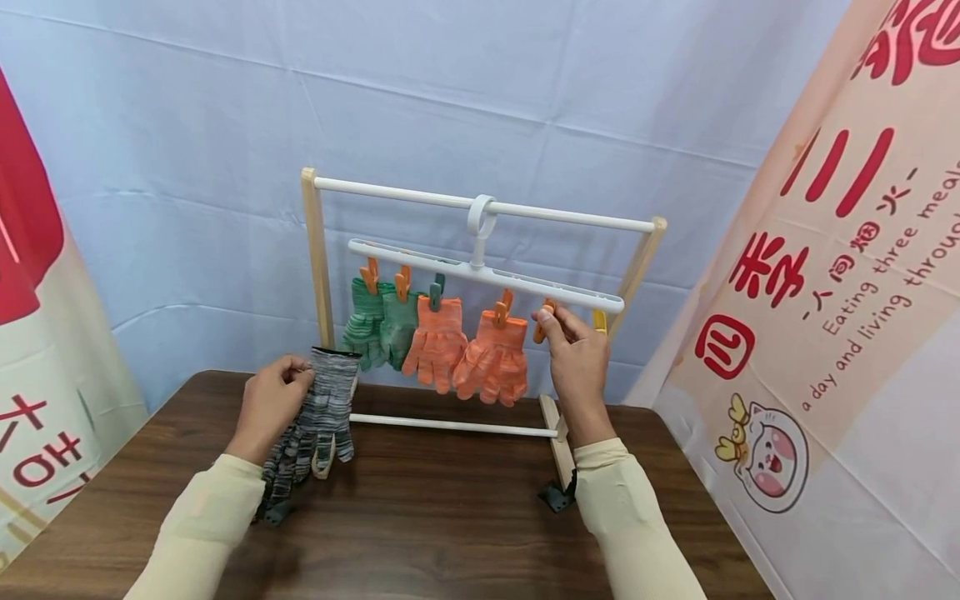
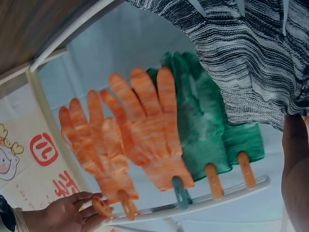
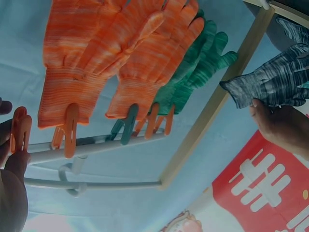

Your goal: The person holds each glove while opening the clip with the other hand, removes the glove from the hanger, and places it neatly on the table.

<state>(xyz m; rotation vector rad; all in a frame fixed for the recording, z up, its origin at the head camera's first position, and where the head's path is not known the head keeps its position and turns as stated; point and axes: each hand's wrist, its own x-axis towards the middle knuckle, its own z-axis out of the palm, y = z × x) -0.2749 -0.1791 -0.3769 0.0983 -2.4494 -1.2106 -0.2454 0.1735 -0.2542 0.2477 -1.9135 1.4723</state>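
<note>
My left hand (image 1: 273,400) pinches a black-and-grey knitted glove (image 1: 330,392) near its cuff, left of the rack. Another glove of the same pattern hangs below it, partly covered. At the right part of the white hanger (image 1: 427,257), my right hand (image 1: 581,354) pinches an orange clothespin (image 1: 542,323) between thumb and fingers. Nothing hangs in that clothespin. From the hanger's left and middle, a pair of green gloves (image 2: 200,140) and two orange gloves (image 3: 72,63) hang fingers down, cuffs held by orange clothespins (image 3: 71,130) and a dark green clothespin (image 1: 437,292).
A drying rack with wooden posts (image 1: 318,258) and a white top rod (image 1: 405,194) stands on the dark wooden table (image 1: 420,517). At the hanger's right end is a yellow clothespin (image 1: 599,320). Printed cloth banners (image 1: 825,250) flank both sides, with a pale curtain behind.
</note>
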